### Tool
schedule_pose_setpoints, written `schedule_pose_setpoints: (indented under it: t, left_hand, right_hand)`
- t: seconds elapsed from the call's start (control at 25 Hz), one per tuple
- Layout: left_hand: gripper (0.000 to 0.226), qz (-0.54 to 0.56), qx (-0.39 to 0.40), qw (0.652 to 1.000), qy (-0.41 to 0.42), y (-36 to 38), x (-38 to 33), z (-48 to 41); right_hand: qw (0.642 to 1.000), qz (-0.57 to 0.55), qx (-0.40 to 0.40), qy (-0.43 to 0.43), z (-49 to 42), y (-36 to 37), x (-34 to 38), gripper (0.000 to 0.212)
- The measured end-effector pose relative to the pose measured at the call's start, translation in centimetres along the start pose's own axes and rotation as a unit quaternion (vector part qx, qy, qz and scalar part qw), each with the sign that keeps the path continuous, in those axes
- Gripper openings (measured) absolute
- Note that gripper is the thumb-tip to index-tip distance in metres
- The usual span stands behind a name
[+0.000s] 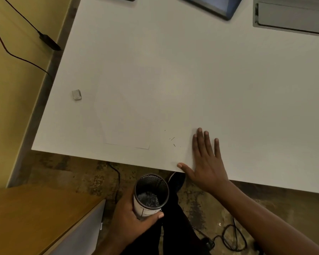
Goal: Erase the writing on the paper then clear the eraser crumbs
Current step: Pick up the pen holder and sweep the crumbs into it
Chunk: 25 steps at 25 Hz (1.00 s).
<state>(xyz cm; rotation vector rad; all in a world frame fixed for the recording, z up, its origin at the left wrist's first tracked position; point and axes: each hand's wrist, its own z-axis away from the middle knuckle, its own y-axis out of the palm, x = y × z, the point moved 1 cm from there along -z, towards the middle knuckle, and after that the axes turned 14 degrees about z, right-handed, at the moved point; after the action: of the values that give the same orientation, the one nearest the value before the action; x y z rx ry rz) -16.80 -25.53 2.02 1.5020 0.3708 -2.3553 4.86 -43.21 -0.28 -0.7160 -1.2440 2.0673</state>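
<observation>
A white sheet of paper (125, 111) lies on the white table (228, 89) near its front edge, with no writing visible on it. Dark eraser crumbs (172, 141) are scattered on the table just right of the paper. My right hand (205, 159) lies flat on the table, fingers straight, right of the crumbs at the table's front edge. Below that edge, my left hand (131, 216) grips a black mesh cup (151, 194) with a white label, its mouth facing up. A small white eraser (76, 94) sits left of the paper.
A tablet (215, 6) and a grey laptop (293, 15) lie at the table's far side. Cables (230, 236) run across the floor below. A wooden cabinet (35, 214) stands at lower left. A black cable and plug (48, 40) hang by the yellow wall.
</observation>
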Motion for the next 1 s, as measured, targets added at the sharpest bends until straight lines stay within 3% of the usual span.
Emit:
schedule_pose_setpoints:
  t: [0.28,0.56,0.84,0.92,1.0]
  left_hand:
    - [0.091,-0.056,-0.018,0.998,-0.021,-0.4,5.3,-1.6]
    - [0.090,-0.052,0.000,0.998,-0.032,0.8,8.1,-2.5]
    - [0.088,-0.041,-0.016,0.999,-0.019,1.4,8.4,-4.3]
    - [0.088,-0.045,-0.017,0.999,-0.017,1.3,8.6,-4.5]
    - [0.089,-0.056,-0.022,0.998,-0.015,1.3,9.0,-4.6]
  right_hand:
    - [0.989,-0.032,-0.040,-0.137,0.2,-0.9,4.1,0.088]
    - [0.987,-0.078,-0.101,-0.100,-6.0,-2.4,3.6,0.064]
    - [0.970,-0.093,-0.121,-0.188,0.2,-1.4,7.3,0.058]
    - [0.976,-0.117,-0.130,-0.132,-0.1,-1.6,5.9,0.057]
    - [0.981,-0.138,-0.133,-0.012,-1.5,-1.5,3.7,0.055]
